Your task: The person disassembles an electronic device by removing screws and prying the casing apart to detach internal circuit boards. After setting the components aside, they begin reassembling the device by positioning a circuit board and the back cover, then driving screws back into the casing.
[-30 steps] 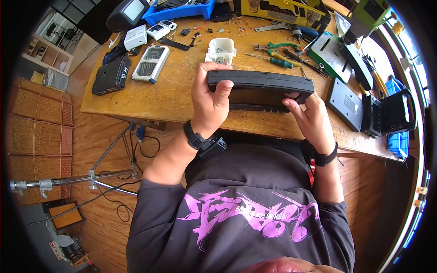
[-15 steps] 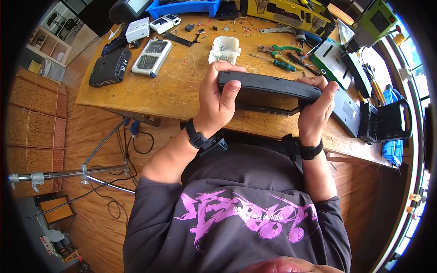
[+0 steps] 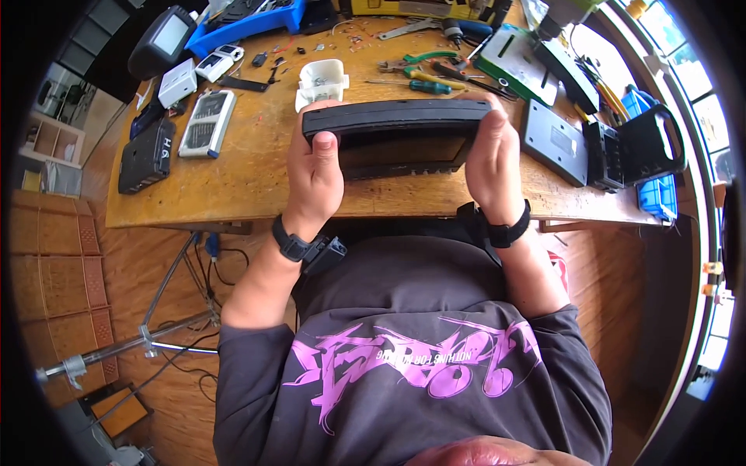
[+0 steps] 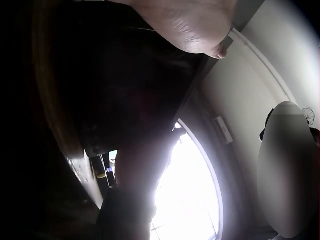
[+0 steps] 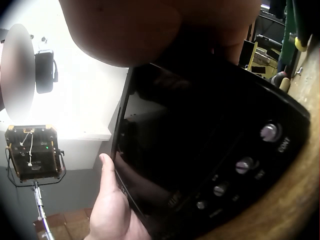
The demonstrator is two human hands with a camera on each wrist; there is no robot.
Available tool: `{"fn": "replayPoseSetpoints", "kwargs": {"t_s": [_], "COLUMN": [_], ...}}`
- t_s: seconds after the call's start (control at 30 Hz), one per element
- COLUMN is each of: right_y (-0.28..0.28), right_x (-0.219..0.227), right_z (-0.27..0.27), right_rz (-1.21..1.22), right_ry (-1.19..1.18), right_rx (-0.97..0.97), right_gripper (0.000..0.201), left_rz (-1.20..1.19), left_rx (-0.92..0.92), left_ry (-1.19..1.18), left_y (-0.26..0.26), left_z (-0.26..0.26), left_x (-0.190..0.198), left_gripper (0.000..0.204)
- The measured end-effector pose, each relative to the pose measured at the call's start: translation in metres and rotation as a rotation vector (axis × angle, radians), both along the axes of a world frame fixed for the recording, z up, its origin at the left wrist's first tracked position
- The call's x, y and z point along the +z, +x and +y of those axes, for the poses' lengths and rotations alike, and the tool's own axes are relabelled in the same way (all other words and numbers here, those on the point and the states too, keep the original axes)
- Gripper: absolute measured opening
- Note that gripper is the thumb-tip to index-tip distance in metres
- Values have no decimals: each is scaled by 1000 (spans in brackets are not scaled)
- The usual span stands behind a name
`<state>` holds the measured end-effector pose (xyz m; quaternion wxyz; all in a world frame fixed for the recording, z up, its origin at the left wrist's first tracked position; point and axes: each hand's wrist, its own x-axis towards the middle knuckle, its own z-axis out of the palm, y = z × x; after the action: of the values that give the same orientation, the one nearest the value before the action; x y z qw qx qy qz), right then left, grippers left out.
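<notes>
A black device with a dark screen (image 3: 388, 147) is held upright above the table's front edge, its flat top side facing the head camera. The left hand (image 3: 315, 175) grips its left end, thumb on the near edge. At the other end the right hand (image 3: 496, 167) holds it, thumb up along the near corner. The right wrist view shows the screen face (image 5: 165, 135), several knobs along one edge, and the left hand (image 5: 112, 212) at the far side. In the left wrist view the device (image 4: 125, 75) is very dark, with the left palm (image 4: 187, 25) above.
Behind stands a white container (image 3: 320, 81) with small parts. Pliers and a green screwdriver (image 3: 430, 87) lie to its right. A grey panel (image 3: 556, 144) and black housings are at the right; a white-framed case (image 3: 207, 124) and a black box (image 3: 146, 157) at the left.
The head view has shifted. The right hand has gone from beneath the device's right end to its outer side, thumb now raised. The device has levelled, and more of its screen shows.
</notes>
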<state>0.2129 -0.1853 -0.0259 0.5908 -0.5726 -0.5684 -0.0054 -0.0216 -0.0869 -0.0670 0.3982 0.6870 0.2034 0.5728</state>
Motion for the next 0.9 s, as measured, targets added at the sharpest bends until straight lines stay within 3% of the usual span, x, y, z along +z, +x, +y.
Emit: {"fn": "replayPoseSetpoints", "kwargs": {"t_s": [0.03, 0.2, 0.3, 0.43, 0.53, 0.57, 0.7, 0.83, 0.9], "right_y": [8, 11, 10, 9, 13, 14, 15, 9, 6], "right_x": [-1, 5, 17, 13, 5, 8, 10, 12, 25], "right_z": [-11, -5, -10, -16, -23, -27, -37, -40, -47], "right_rz": [56, 62, 89, 69, -32, -89, -201, -77, 33], "right_ry": [-196, -217, -237, -85, 53, 93, 166, 89, -67], "right_rx": [71, -5, 0, 57, 95, 106, 156, 219, 253], "right_gripper": [63, 67, 66, 58, 61, 62, 62, 59, 51], "left_rz": [10, 63, 180, 50, -28, 24, -116, -170, 63], "left_rx": [76, 155, 219, 203, 263, 284, 224, 185, 354], "left_ry": [-24, -122, -187, -136, 31, -22, -107, 18, -144], "left_y": [2, 6, 2, -3, -2, -9, -7, -9, -17], "left_z": [-3, -7, -9, -16, -16, -21, -24, -24, -27], "left_x": [-1, 17, 27, 15, 0, -4, -12, -5, 7], "left_gripper": [53, 48, 57, 53, 72, 88, 111, 97, 83]}}
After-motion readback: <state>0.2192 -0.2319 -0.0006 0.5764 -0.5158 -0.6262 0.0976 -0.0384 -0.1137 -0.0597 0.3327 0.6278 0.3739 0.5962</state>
